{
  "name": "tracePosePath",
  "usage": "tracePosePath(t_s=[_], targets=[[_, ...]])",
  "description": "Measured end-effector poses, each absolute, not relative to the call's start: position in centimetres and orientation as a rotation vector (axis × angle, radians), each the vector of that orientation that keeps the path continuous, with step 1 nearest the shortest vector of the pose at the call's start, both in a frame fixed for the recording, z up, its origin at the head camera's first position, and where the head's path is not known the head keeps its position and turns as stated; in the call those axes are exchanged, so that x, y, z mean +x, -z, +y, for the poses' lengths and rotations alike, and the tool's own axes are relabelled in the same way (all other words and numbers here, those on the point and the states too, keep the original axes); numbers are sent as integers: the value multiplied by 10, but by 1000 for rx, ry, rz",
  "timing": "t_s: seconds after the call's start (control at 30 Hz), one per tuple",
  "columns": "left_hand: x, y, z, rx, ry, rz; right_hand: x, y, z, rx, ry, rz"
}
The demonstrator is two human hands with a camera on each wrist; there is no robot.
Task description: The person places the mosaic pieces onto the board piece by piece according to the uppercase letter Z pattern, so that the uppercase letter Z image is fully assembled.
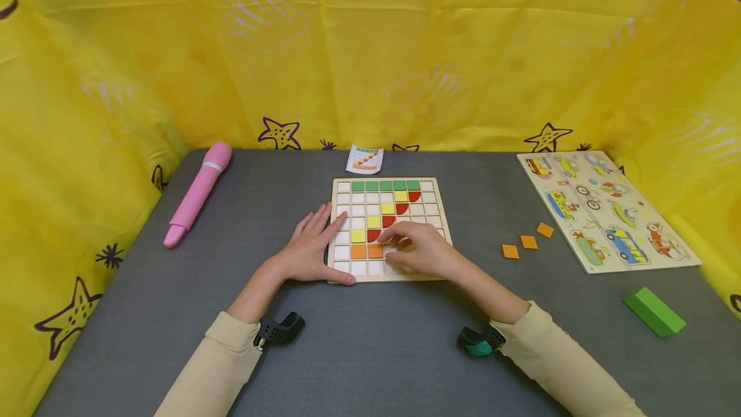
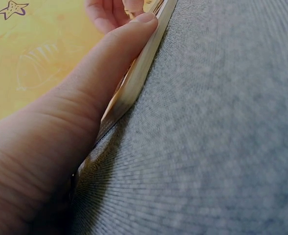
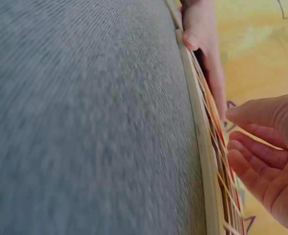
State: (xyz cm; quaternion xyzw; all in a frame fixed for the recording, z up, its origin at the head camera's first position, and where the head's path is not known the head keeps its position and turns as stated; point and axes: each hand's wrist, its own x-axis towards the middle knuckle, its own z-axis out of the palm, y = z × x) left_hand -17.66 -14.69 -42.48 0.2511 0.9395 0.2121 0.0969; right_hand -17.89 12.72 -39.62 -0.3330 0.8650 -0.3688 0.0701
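A wooden grid board (image 1: pixel 442 211) lies on the table in the head view, with colored tiles in its cells. Its upper row has several green tiles (image 1: pixel 385 185); yellow tiles (image 1: pixel 388 208) and rounded red tiles (image 1: pixel 402 208) run diagonally below. Two orange tiles (image 1: pixel 359 251) sit side by side lower down. My left hand (image 1: pixel 309 246) rests spread on the board's left side, its thumb (image 2: pixel 129 41) along the front edge. Over the lower right cells hovers my right hand (image 1: pixel 425 248), fingers loosely bent; the right wrist view shows nothing between thumb and fingertips. It hides some cells.
Behind the board lies a small pattern card (image 1: pixel 365 159). Three loose orange squares (image 1: pixel 529 242) lie to the right, near a wooden picture puzzle (image 1: pixel 608 211) and a green block (image 1: pixel 655 312). At left is a pink wand-shaped object (image 1: pixel 199 195). Yellow cloth (image 1: pixel 370 69) hangs behind the table.
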Motion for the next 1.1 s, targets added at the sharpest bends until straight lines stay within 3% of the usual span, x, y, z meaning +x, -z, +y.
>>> tracePosePath(t_s=[0.67, 1.1], targets=[[-175, 423, -145, 752, -646, 2790, -165, 399, 241, -745, 1077, 2819], [-176, 423, -145, 745, -663, 2773, -152, 399, 297, -722, 844, 3068]])
